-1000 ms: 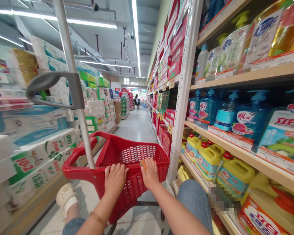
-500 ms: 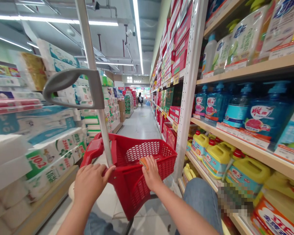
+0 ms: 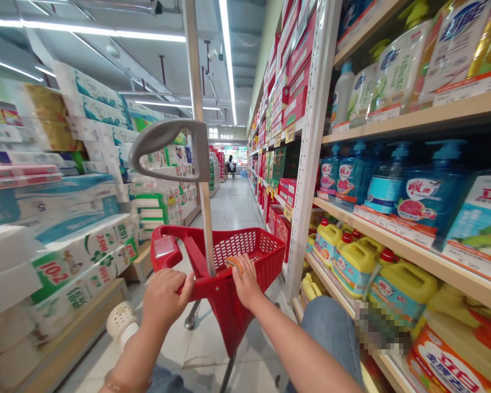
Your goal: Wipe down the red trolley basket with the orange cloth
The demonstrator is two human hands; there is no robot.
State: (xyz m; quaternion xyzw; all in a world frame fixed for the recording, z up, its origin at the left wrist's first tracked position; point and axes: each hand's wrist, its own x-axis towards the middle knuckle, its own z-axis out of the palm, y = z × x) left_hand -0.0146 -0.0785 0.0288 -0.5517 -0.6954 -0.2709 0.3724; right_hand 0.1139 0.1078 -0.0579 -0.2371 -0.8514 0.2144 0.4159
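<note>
A red plastic shopping basket on wheels (image 3: 253,245) stands in the aisle in front of me, with a tall metal pole and a grey pull handle (image 3: 167,143) rising from its near rim. My left hand (image 3: 163,297) is closed over the near rim, left of the pole. My right hand (image 3: 245,281) grips the rim to the right of the pole and presses a small orange thing (image 3: 234,263) against it; I cannot make out what that is.
Shelves on the right hold blue pump bottles (image 3: 417,191) and yellow jugs (image 3: 354,262). Stacked packs of tissue paper (image 3: 77,256) line the left side. My white shoe (image 3: 120,322) is on the tiled floor. A person (image 3: 230,164) is far down the aisle.
The basket has swung round, its pole and handle shifting right. My left hand moved along the rim toward the pole. My right hand kept its grip on the rim.
</note>
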